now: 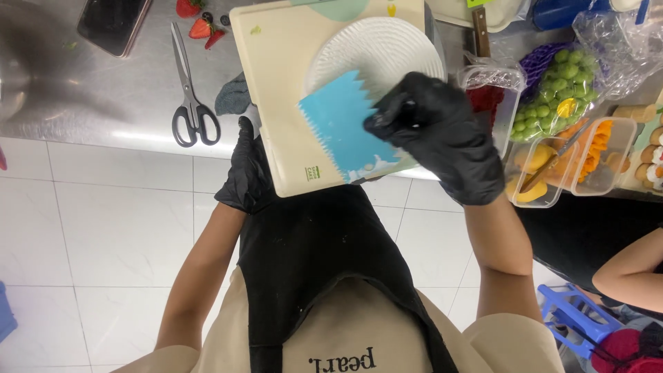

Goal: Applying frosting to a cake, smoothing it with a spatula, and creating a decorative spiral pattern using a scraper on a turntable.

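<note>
My right hand (436,135), in a black glove, grips a blue plastic scraper with a toothed edge (343,128) over a cream cutting board (276,76). A white paper plate (376,52) lies on the board beneath the scraper's upper edge. My left hand (246,173), also in a black glove, holds the board's lower left edge from below, where the board overhangs the steel counter (103,90). A grey cloth (233,97) peeks out beside the board's left edge.
Scissors (192,97), cut strawberries (197,21) and a dark phone (114,22) lie on the counter at left. At right stand green grapes in plastic (556,90), clear boxes of cut fruit (573,162) and a knife (481,31). Another person's arm (632,273) and a blue stool (573,314) are at lower right.
</note>
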